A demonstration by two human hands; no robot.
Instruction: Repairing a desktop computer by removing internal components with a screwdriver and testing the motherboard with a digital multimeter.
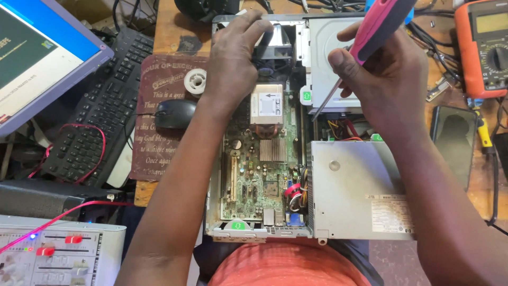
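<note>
Orange shirt [288,265]; screwdriver [370,34] in right-hand grip [389,79]

Left hand [231,63] spread flat — right hand [389,79] fingers clenched.

The right hand [389,79] grips a screwdriver [370,32] with a glossy pink and grey plastic handle; below the grip its shaft is thin bright steel. Under that shaft lies the optical drive [330,53], dull brushed sheet metal. The left hand [233,63] rests on the computer case [222,159], scuffed grey metal. Just right of it, a finned copper-toned heatsink [266,103]; lower, a matt green motherboard [254,180].
</note>
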